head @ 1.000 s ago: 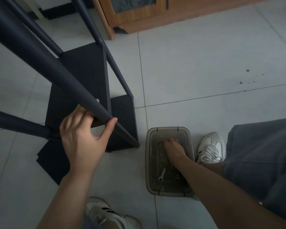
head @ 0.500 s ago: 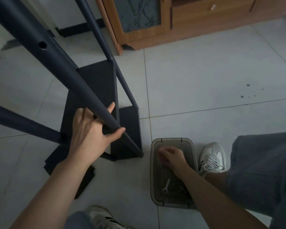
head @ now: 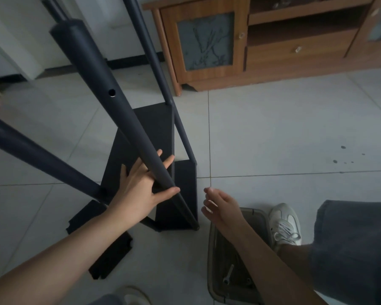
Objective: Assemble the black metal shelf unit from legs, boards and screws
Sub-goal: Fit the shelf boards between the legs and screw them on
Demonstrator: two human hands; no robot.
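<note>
A: Where is the left hand (head: 139,192)?

B: On the near leg (head: 110,106) of the shelf unit. The fingers (head: 158,156) reach up behind the tube and the thumb (head: 167,191) lies across its front, so the leg sits in the fork between them. The fingers look nearly straight, more a cradle than a tight clasp.

A: And the leg itself?

B: It slants from the top left down past the thumb to the floor, where its foot meets the corner of a board (head: 178,194) just below and right of the thumb. A screw hole (head: 112,92) shows on the tube well above the fingers.

A: The other legs?

B: A second leg (head: 150,53) runs beyond the fingertips, down to the far corner of the same board. A third leg (head: 37,155) crosses to the left of the wrist. A taller board (head: 150,137) stands behind the fingers, and a loose board (head: 97,236) lies flat on the floor under the forearm.

A: The right hand (head: 220,205)?

B: In the air, just right of the near leg's foot, apart from it. Its fingers are loosely curled; whether they hold anything small I cannot tell.

A: What is under it?

B: A clear bin (head: 213,260) below the wrist, with a wrench (head: 228,275) inside. A shoe (head: 284,223) sits just beside the bin, and a cabinet (head: 273,40) stands far beyond both hands.
</note>
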